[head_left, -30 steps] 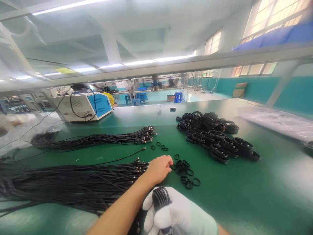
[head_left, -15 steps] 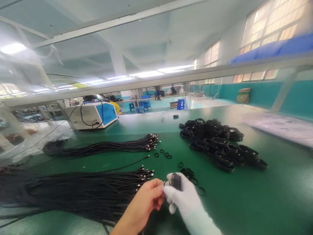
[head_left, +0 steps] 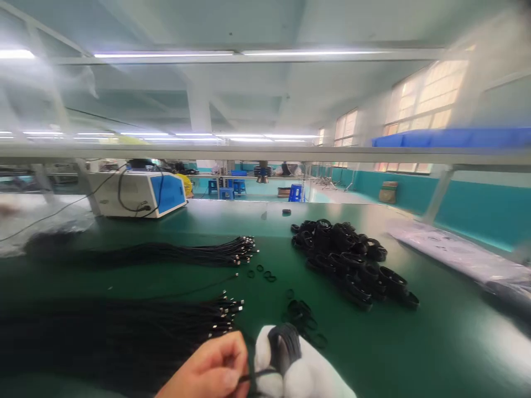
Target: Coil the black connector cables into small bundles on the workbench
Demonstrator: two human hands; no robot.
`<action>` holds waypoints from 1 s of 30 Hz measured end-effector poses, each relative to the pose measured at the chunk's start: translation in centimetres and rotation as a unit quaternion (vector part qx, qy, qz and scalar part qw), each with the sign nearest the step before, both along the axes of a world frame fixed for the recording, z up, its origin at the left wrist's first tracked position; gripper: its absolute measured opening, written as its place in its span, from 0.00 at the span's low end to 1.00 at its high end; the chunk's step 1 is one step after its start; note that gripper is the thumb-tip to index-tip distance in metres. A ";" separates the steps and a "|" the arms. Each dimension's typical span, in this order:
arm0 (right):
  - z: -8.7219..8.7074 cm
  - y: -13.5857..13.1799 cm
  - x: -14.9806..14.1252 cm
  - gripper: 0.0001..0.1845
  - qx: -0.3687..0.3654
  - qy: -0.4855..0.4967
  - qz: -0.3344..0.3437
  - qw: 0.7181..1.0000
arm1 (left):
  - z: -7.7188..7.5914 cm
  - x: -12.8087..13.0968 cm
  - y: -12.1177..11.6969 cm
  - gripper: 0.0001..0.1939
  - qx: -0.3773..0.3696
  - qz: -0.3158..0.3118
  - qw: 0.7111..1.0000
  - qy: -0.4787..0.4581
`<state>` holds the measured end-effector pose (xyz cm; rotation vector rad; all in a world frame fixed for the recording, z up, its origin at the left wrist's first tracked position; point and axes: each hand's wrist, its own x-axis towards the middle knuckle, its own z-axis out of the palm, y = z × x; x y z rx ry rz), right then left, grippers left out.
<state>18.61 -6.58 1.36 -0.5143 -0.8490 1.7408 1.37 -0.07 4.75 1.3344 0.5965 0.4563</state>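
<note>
My right hand [head_left: 302,367], in a white glove, is closed round a coiled black cable [head_left: 285,345] whose loops stick up between thumb and fingers. Bare and pinched shut, my left hand [head_left: 215,367] is just left of it. A thin black band [head_left: 258,375] stretches from its fingertips to the glove by the coil. Beyond the glove lies a loose heap of black rubber bands [head_left: 299,312], partly hidden. A few more bands [head_left: 269,276] lie farther off. To the left, a thick bundle of straight black cables [head_left: 124,331] has its metal plugs pointing right.
A second cable bundle [head_left: 166,252] lies farther back on the green table [head_left: 448,342]. Coiled cables [head_left: 340,249] are heaped right of centre. A white and blue machine [head_left: 136,193] stands back left, and clear plastic sheeting [head_left: 452,249] lies at the right. A shelf rail [head_left: 265,153] crosses above.
My left hand has come from the rubber band heap to the coil in my right hand, with a band now stretched between them. The view has tilted level, and both hands sit lower in it.
</note>
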 end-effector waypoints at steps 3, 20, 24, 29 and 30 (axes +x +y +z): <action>0.2 0.3 -0.1 0.16 0.011 -0.004 0.021 1.000 | 1.4 -0.3 0.4 0.03 0.184 -0.065 0.966 0.169; -5.2 2.8 -2.0 0.41 0.036 -0.334 -0.187 0.923 | 1.0 0.9 -0.9 0.33 0.363 -0.035 0.877 0.313; -5.0 2.2 -2.0 0.42 0.028 -0.431 -0.204 0.879 | 1.3 1.0 0.4 0.24 0.387 -0.071 0.847 0.358; -1.3 1.3 -1.8 0.15 0.067 -0.535 -0.258 0.802 | 0.8 0.5 2.4 0.10 0.316 -0.105 0.905 0.265; -0.7 1.2 -1.6 0.12 0.074 -0.508 -0.248 0.821 | 0.4 0.6 2.4 0.11 0.326 -0.091 0.905 0.257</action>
